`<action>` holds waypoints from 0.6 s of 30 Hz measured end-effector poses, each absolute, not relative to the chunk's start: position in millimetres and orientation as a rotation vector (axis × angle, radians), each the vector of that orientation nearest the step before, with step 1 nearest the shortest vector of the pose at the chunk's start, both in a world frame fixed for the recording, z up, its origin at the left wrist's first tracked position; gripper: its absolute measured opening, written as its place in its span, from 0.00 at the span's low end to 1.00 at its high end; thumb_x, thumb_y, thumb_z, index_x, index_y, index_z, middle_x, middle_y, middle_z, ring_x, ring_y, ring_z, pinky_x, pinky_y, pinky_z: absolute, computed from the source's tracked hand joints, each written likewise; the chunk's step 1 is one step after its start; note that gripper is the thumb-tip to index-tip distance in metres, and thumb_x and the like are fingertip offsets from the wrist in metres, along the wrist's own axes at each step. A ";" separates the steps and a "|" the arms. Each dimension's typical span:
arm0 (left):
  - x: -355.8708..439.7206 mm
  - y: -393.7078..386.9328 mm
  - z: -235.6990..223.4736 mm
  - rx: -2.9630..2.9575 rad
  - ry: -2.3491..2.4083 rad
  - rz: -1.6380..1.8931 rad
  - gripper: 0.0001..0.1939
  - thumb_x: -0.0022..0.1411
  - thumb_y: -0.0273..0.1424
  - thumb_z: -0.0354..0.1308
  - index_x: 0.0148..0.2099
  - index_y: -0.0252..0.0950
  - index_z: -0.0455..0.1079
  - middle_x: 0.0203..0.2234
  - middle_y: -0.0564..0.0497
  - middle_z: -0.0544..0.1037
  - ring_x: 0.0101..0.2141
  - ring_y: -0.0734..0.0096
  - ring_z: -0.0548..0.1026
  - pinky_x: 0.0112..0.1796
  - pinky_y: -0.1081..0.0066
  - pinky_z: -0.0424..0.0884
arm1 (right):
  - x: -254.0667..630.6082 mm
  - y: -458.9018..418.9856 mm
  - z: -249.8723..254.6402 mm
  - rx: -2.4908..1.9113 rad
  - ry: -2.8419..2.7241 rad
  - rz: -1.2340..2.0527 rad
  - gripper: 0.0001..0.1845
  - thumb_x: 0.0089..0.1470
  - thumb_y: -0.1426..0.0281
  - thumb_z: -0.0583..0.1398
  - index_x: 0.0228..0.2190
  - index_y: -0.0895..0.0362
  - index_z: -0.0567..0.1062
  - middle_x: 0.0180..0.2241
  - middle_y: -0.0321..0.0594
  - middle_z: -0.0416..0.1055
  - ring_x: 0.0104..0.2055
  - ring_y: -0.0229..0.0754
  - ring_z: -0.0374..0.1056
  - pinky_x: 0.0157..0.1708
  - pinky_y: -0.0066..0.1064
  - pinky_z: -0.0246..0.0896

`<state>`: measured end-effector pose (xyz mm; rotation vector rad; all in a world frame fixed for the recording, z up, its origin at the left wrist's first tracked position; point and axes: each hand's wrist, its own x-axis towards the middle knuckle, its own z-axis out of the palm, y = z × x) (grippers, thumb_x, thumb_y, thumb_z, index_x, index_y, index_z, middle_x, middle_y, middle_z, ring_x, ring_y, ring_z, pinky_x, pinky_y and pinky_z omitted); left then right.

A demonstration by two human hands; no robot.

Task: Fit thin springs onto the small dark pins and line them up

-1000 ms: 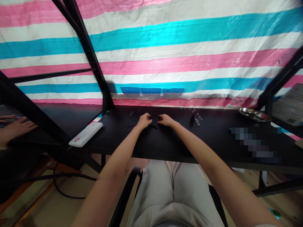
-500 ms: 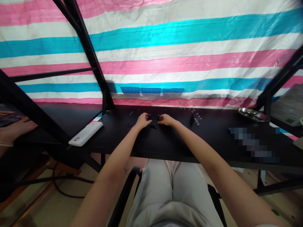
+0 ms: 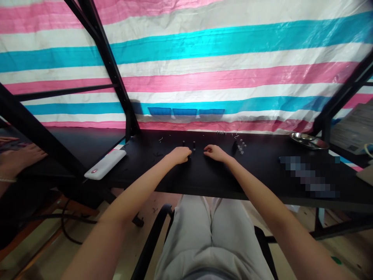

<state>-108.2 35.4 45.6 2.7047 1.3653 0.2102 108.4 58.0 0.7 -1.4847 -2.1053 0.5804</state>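
My left hand (image 3: 181, 155) is low over the black table, its fingers closed on a small black cylindrical piece (image 3: 189, 157) that shows only in part. Just beyond it two small dark cylinders stand upright, a left one (image 3: 183, 143) and a right one (image 3: 194, 146) with a paler lower part. My right hand (image 3: 215, 152) rests to the right of these, apart from them, fingers loosely bent and slightly parted with nothing visible between them. Further right is a group of small clear pieces (image 3: 241, 146) beside a black item (image 3: 234, 146).
Thin white bits (image 3: 221, 133) lie along the table's (image 3: 163, 179) back. A white power bank-like device (image 3: 105, 165) lies left and a metal dish (image 3: 309, 140) back right, with a blurred-out object (image 3: 305, 175) nearer. Black frame posts (image 3: 112, 66) flank me. A co-worker's hands (image 3: 23, 157) are far left.
My left hand has left the left upright cylinder and come nearer, onto the black piece lying there. My right hand has let go of the right cylinder and moved right. Both cylinders stand free.
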 end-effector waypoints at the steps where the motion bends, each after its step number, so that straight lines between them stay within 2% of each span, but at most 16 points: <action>1: -106.9 36.3 48.3 2.712 1.373 0.179 0.08 0.43 0.19 0.57 0.26 0.38 0.69 0.29 0.48 0.74 0.34 0.62 0.74 0.36 0.71 0.66 | 110.1 55.2 -1.8 -1.463 -2.079 0.580 0.12 0.50 0.69 0.58 0.37 0.60 0.73 0.28 0.37 0.71 0.29 0.34 0.65 0.33 0.25 0.59; 6: -120.9 46.9 54.8 2.645 1.449 0.189 0.05 0.40 0.24 0.60 0.23 0.38 0.68 0.22 0.51 0.73 0.28 0.65 0.73 0.31 0.71 0.65 | 114.9 44.8 -10.6 -1.392 -2.001 0.536 0.12 0.50 0.70 0.56 0.37 0.60 0.72 0.28 0.36 0.69 0.29 0.34 0.64 0.33 0.26 0.59; 9: -141.6 57.9 52.0 2.524 1.572 0.404 0.03 0.43 0.27 0.59 0.26 0.37 0.69 0.21 0.52 0.73 0.26 0.67 0.71 0.29 0.72 0.64 | 116.0 42.5 -11.6 -1.373 -2.007 0.505 0.11 0.50 0.70 0.56 0.37 0.60 0.72 0.28 0.36 0.69 0.29 0.34 0.64 0.34 0.26 0.59; 12: -159.1 66.2 46.2 2.346 1.701 0.616 0.05 0.44 0.27 0.58 0.29 0.36 0.71 0.21 0.52 0.74 0.26 0.69 0.71 0.30 0.72 0.65 | 116.0 42.2 -12.1 -1.362 -2.006 0.490 0.11 0.50 0.70 0.55 0.36 0.60 0.72 0.27 0.36 0.68 0.29 0.34 0.63 0.34 0.26 0.59; 18: -164.0 72.1 32.3 2.254 1.746 0.643 0.07 0.46 0.27 0.58 0.32 0.34 0.73 0.29 0.50 0.76 0.31 0.69 0.72 0.36 0.72 0.67 | 116.2 42.7 -14.0 -1.333 -2.005 0.479 0.10 0.50 0.71 0.56 0.35 0.59 0.72 0.26 0.36 0.68 0.28 0.35 0.63 0.34 0.28 0.59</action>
